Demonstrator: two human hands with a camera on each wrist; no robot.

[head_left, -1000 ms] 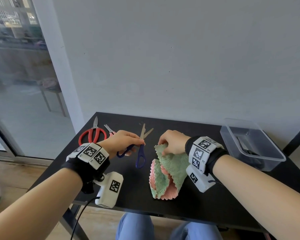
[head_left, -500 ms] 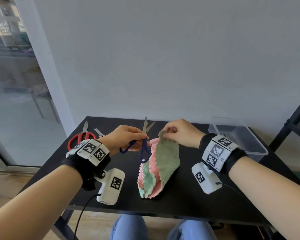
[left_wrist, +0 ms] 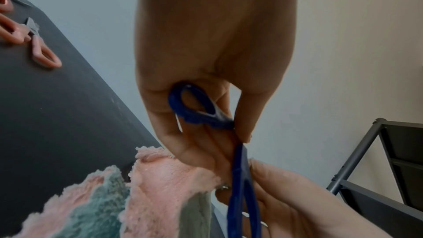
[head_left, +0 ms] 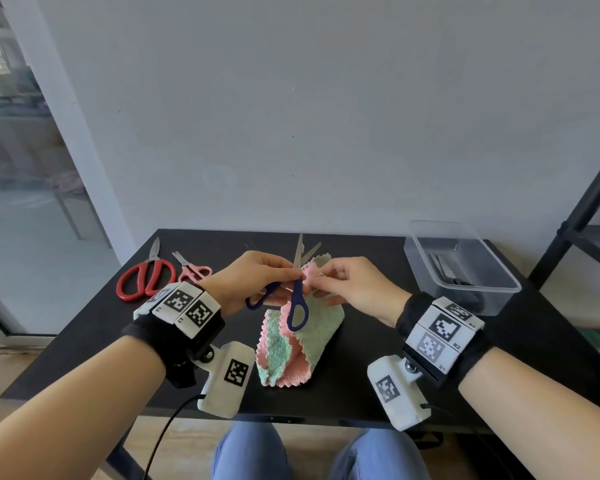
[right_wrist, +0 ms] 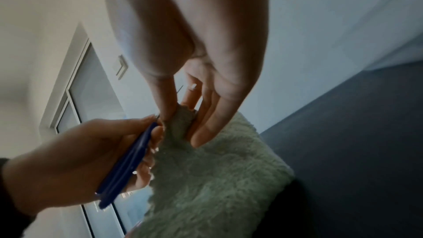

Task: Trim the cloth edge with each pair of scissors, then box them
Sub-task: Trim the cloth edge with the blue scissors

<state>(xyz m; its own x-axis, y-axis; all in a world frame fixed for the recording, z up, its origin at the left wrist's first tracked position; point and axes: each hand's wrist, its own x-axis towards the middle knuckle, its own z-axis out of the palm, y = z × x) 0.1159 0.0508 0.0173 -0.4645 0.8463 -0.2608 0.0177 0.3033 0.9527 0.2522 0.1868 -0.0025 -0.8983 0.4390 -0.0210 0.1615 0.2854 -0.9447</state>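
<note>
My left hand (head_left: 257, 278) grips the blue-handled scissors (head_left: 297, 303) near the pivot, blades spread and pointing away; one blue loop (left_wrist: 194, 104) sits against my fingers. My right hand (head_left: 340, 282) pinches the top edge of the pink-and-green cloth (head_left: 302, 344) right beside the blades, lifting it while its lower end rests on the black table (head_left: 84, 341). In the right wrist view thumb and fingers pinch the green cloth (right_wrist: 210, 178) next to the blue scissors (right_wrist: 128, 162). Red scissors (head_left: 146, 275) and small pink scissors (head_left: 193, 268) lie at the back left.
A clear plastic box (head_left: 461, 268) stands at the back right of the table with dark items inside. A dark metal shelf frame (head_left: 582, 216) rises to the right. A grey wall runs behind the table and a glass door is to the left.
Both hands rose and drew together: the blue scissors came off the table, and my right hand lifted the cloth's top edge up to the blades.
</note>
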